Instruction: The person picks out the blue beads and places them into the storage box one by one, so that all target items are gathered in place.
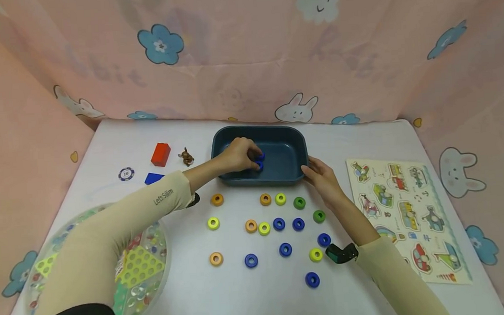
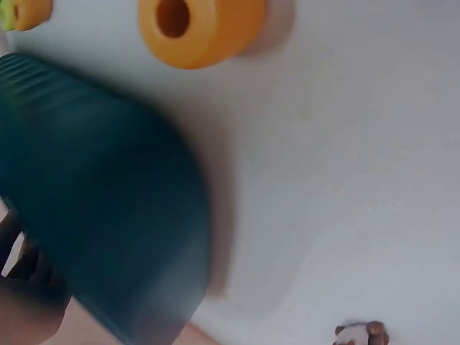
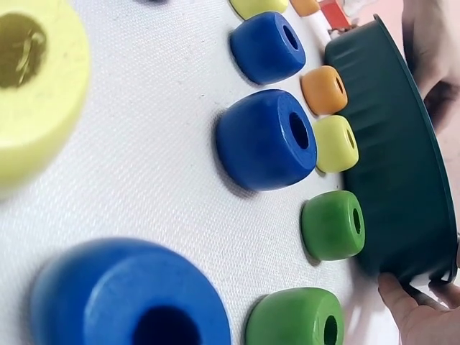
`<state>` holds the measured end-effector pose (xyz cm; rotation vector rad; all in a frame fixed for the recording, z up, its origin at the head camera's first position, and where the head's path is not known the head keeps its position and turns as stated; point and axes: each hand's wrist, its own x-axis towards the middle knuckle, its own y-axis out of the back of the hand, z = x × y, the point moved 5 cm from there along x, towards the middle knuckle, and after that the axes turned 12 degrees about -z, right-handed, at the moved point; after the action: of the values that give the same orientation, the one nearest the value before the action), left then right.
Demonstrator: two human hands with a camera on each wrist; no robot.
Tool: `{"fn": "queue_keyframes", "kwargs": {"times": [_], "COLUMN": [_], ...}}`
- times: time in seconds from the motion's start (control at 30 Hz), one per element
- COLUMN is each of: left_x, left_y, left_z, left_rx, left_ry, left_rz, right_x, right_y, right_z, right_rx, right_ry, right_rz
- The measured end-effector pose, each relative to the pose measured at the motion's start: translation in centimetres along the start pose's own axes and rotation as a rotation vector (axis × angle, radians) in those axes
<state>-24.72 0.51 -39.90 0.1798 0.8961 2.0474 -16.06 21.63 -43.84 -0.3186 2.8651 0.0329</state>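
Note:
My left hand (image 1: 240, 154) reaches into a dark teal tray (image 1: 284, 150), its thumb and fingertips around two blue ring-shaped beads (image 1: 259, 165) low inside it. At the tray's front right corner my right hand (image 1: 324, 178) grips the wall, thumb in front and fingers along the side. That grip also shows in the right wrist view, where the right hand (image 3: 424, 313) is at the tray's lower end. The left wrist view has the tray's outer wall (image 2: 122, 194) hiding most of the left hand (image 2: 32, 309).
Loose blue beads (image 1: 279, 224), orange beads (image 1: 251, 226), yellow beads (image 1: 264, 228) and green beads (image 1: 299, 202) lie before the tray. Leftward are a red block (image 1: 161, 154), brown figurine (image 1: 186, 157), poker chip (image 1: 126, 174) and round board (image 1: 142, 268). A picture puzzle (image 1: 405, 215) lies right.

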Motion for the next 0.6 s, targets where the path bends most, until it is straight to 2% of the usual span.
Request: {"fn": "queue_keyframes", "kwargs": {"times": [0.17,0.33,0.47,0.6], "left_x": [-2.2,-5.5,-8.1,-10.4], "left_y": [1.1,1.6,0.6,-1.8], "left_z": [1.4,3.1,4.4,5.4], "left_rx": [-0.007,-0.043,-0.083,-0.134], "left_ry": [-0.051,-0.136,-0.213,-0.238], "left_rz": [0.049,0.066,0.018,-0.065], "right_x": [0.1,0.2,0.1,0.0], "right_y": [0.0,0.0,0.0,0.0], "right_z": [-0.1,-0.1,-0.2,-0.4], "right_rx": [0.002,0.008,0.003,-0.008], "right_ry": [0.006,0.000,-0.016,-0.024], "right_rz": [-0.001,-0.006,-0.005,-0.004]}}
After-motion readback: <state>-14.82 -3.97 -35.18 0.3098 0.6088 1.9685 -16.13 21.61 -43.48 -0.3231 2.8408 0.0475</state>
